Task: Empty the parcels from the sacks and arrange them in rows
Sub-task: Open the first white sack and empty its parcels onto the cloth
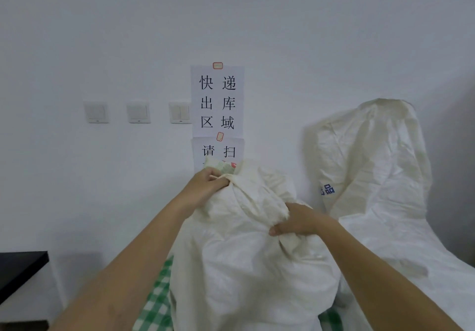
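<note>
White wall (pixel 282 35) behind; tall crumpled off-white woven sack (pixel 372 176) with blue print leans on it at right; second bulging off-white woven sack (pixel 244 266) stands centre, just beside the first, on a green-and-white checked cloth (pixel 156 302); black worktop (pixel 20 266) corner at lower left; printed paper sign (pixel 217 102) taped to wall; left hand (pixel 208 185) fingers curled, gripping bunched sack mouth at top; right hand (pixel 298 221) fingers pinching a fabric fold lower right; parcels not visible.
</note>
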